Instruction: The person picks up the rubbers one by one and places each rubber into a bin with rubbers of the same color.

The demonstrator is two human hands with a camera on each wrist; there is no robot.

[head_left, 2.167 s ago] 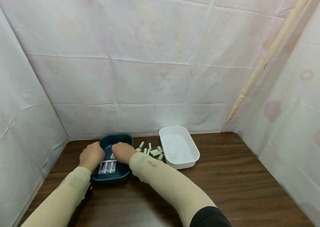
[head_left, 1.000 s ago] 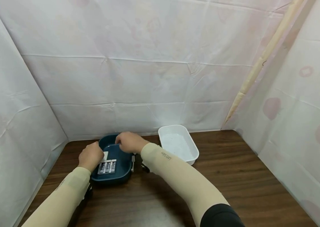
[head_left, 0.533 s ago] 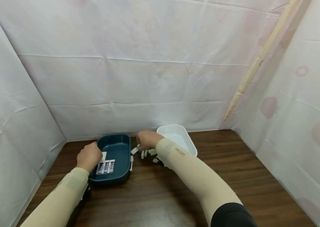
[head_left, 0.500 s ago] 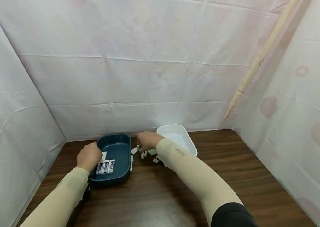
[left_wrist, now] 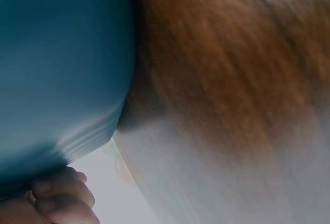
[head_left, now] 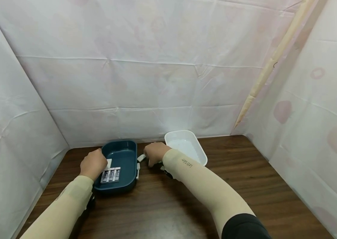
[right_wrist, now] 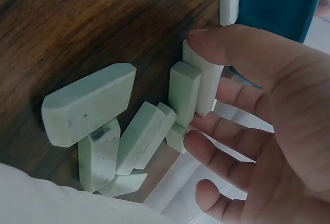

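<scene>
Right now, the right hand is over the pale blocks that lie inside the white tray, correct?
Not quite. The pale blocks lie on the wooden table, between the blue tray and the white tray, not inside it. The right hand is over them, as the right wrist view shows.

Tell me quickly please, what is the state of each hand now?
Left hand: grips the rim of the dark blue plastic tray.
Right hand: open, thumb touching one pale green rectangular eraser block.
</scene>
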